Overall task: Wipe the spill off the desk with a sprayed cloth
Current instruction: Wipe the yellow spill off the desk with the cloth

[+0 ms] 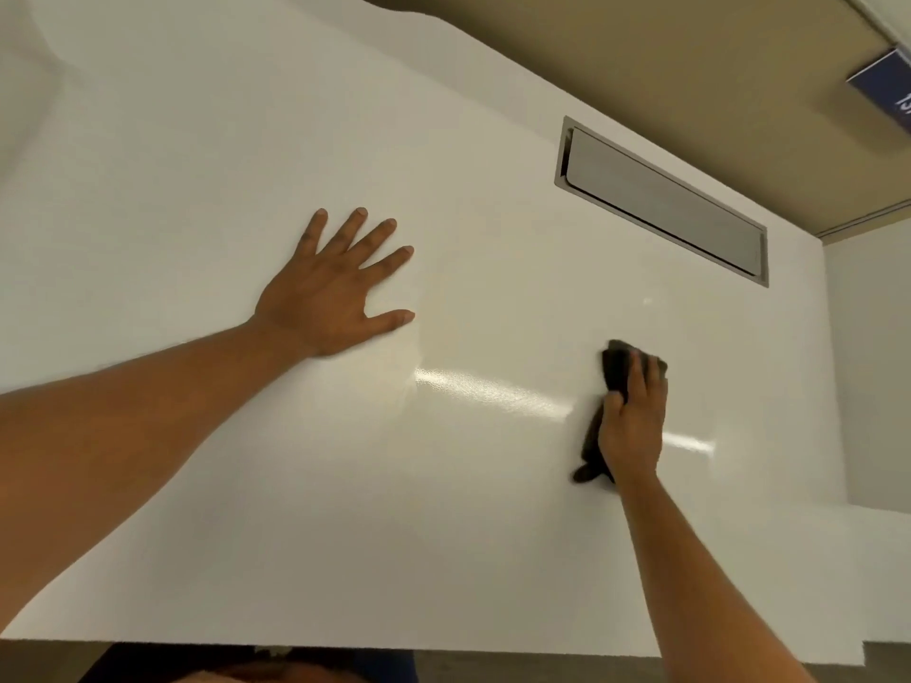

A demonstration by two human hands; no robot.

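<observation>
A white desk [443, 534] fills most of the view. My right hand [633, 426] presses a dark cloth [618, 364] flat on the desk's right half, with cloth showing beyond the fingertips and beside the wrist. My left hand [335, 293] lies flat on the desk to the left, fingers spread, holding nothing. A glossy streak [493, 391] runs across the desk between the hands and continues right of the cloth. No distinct spill is visible.
A grey metal cable hatch [665, 199] is set into the desk at the back right. A beige partition [690, 56] rises behind the desk. A white side panel [867, 377] bounds the right. The desk's front edge runs along the bottom.
</observation>
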